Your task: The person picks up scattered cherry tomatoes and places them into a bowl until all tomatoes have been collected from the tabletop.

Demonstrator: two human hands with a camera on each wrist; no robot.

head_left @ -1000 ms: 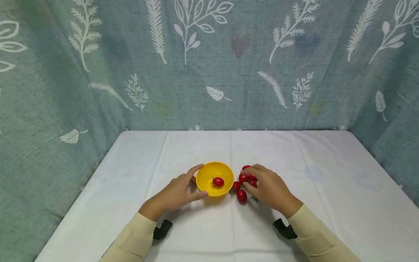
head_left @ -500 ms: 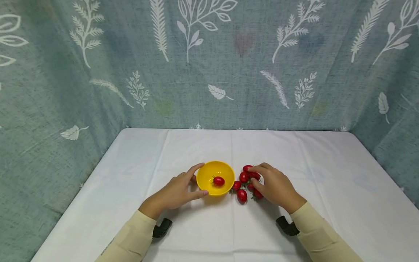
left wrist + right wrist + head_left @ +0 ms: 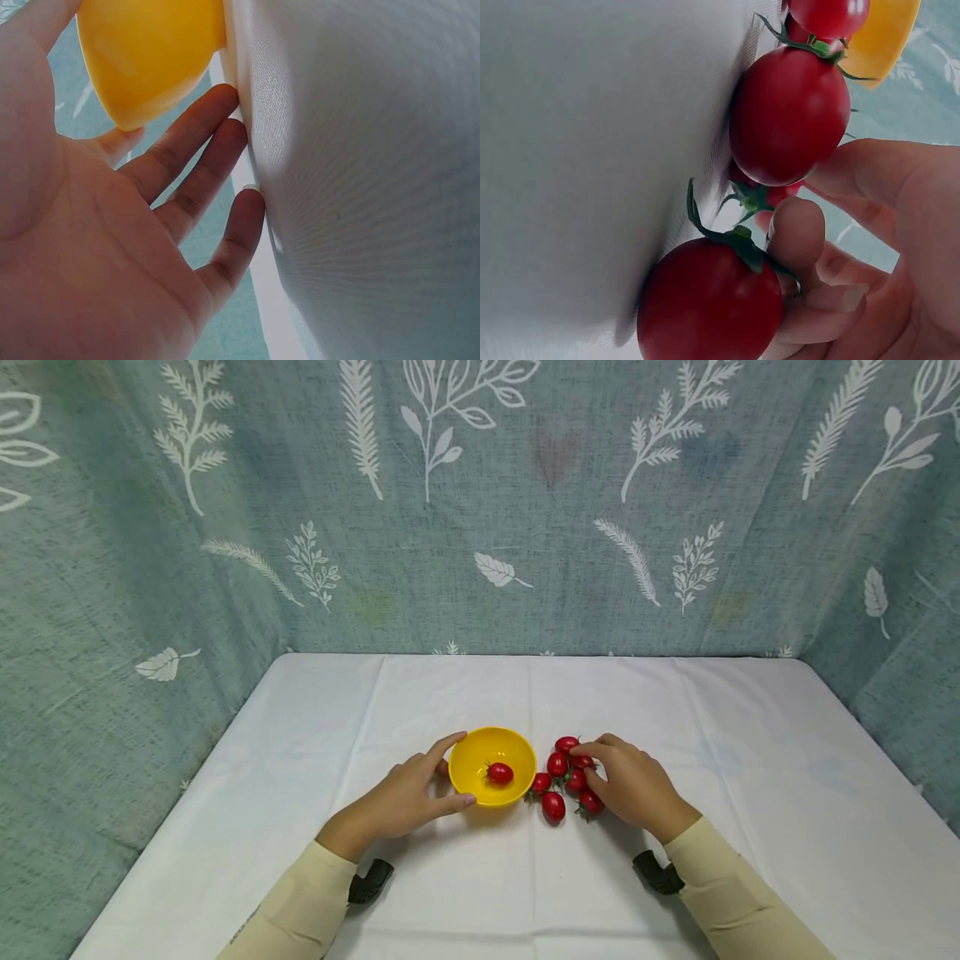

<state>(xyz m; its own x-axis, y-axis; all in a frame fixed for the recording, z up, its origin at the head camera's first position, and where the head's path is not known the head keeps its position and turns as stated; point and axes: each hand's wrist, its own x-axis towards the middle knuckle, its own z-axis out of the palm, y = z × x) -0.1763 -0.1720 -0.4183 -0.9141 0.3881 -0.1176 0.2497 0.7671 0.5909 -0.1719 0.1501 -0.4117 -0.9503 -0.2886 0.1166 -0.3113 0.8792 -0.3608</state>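
My left hand (image 3: 405, 797) holds a yellow bowl (image 3: 463, 768), its thumb at the near rim and index finger at the far rim. One cherry tomato (image 3: 499, 773) lies in the bowl. In the left wrist view the remaining fingers (image 3: 214, 154) reach down to the tablecloth beside the bowl (image 3: 150, 60). Right of the bowl lies a cluster of red cherry tomatoes with green calyxes. Over its right side, my right hand (image 3: 633, 785) pinches one cherry tomato (image 3: 582, 762) between thumb and index finger, partly hidden by them. A closer tomato (image 3: 709, 304) lies against the curled fingers (image 3: 799, 232).
Loose tomatoes sit close around the right hand, including a near one (image 3: 552, 807) and a far one (image 3: 567, 744). Another tomato (image 3: 540, 783) lies right at the bowl's side. A white cloth (image 3: 337, 693) covers the table; a patterned green curtain (image 3: 480, 510) rises behind.
My right hand has shifted right across the cluster, uncovering several tomatoes, and its thumb has moved close to the index finger. The left hand and the bowl stay in place.
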